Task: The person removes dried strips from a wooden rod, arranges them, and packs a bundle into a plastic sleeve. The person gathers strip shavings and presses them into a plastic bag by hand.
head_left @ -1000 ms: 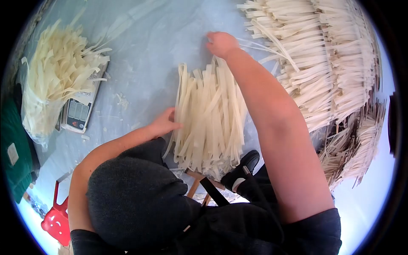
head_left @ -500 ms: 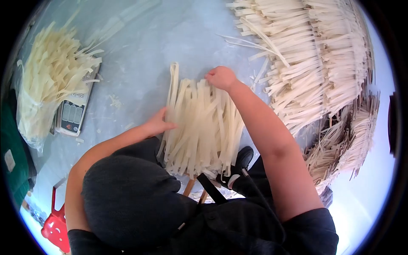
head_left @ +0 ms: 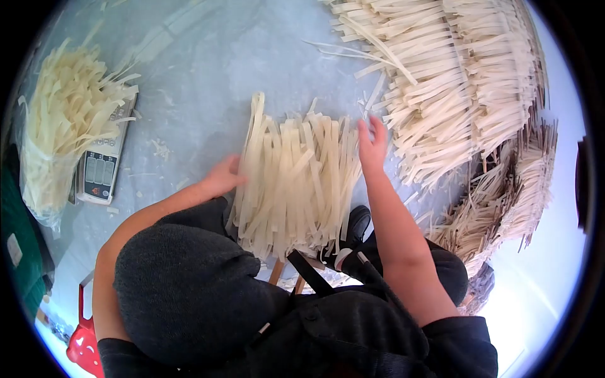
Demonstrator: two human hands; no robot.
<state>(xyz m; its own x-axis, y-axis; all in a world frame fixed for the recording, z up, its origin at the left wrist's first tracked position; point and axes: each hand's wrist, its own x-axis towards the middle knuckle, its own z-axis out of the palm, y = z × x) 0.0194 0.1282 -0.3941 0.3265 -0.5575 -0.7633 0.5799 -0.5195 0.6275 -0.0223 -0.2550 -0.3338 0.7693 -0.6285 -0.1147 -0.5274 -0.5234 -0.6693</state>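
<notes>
A bundle of pale, flat strips [head_left: 299, 183] that look like wide dried noodles lies in front of my knees, most running lengthwise toward me. One longer folded strip sticks up past the others at its far left corner. At the bundle's left edge is my left hand [head_left: 222, 176], thumb and fingers apart, fingertips touching or very close to the outer noodles. My right hand [head_left: 373, 148] is raised beside the far right corner, open with fingers spread and nothing in it. Slightly blurred, it seems just apart from the noodles.
On the left, a clear plastic bag of noodles [head_left: 60, 129] leans against a scale [head_left: 101, 167]. Large stacked rows of noodles [head_left: 435, 82] fill the right side. Broken bits [head_left: 161, 149] lie on the plastic-covered surface. A red bear-shaped item [head_left: 85, 346] is at lower left.
My right hand has moved right and toward me, from a pinch at the bundle's far edge to spread fingers at its right side. My left hand has stayed by the left edge.
</notes>
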